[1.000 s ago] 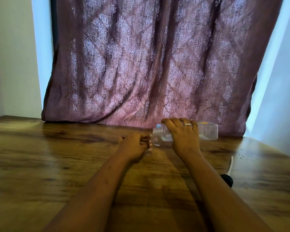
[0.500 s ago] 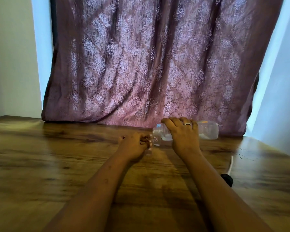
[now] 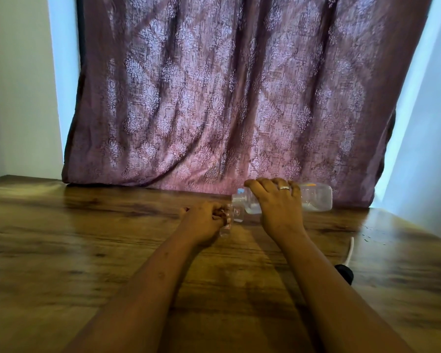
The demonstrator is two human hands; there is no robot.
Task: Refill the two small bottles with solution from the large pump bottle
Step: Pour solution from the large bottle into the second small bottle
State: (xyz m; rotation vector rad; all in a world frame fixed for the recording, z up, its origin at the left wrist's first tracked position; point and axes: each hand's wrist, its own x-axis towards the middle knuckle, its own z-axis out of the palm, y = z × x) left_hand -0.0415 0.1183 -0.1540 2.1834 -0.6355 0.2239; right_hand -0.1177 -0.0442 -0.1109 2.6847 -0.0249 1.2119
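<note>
My right hand (image 3: 278, 207) grips the large clear bottle (image 3: 316, 197), which is tipped on its side with its open neck pointing left. A little clear liquid lies along its lower side. My left hand (image 3: 204, 220) is closed around a small clear bottle (image 3: 225, 226) standing on the wooden table (image 3: 87, 238), its mouth right at the large bottle's neck. A second small bottle (image 3: 238, 212) with a white label stands just behind it, under the large bottle's neck. The pump head (image 3: 345, 273), black with a white tube, lies on the table to the right.
A purple patterned curtain (image 3: 227, 98) hangs down to the table's far edge, just behind the bottles. Pale walls stand at both sides. The table's right corner angles in near the pump head.
</note>
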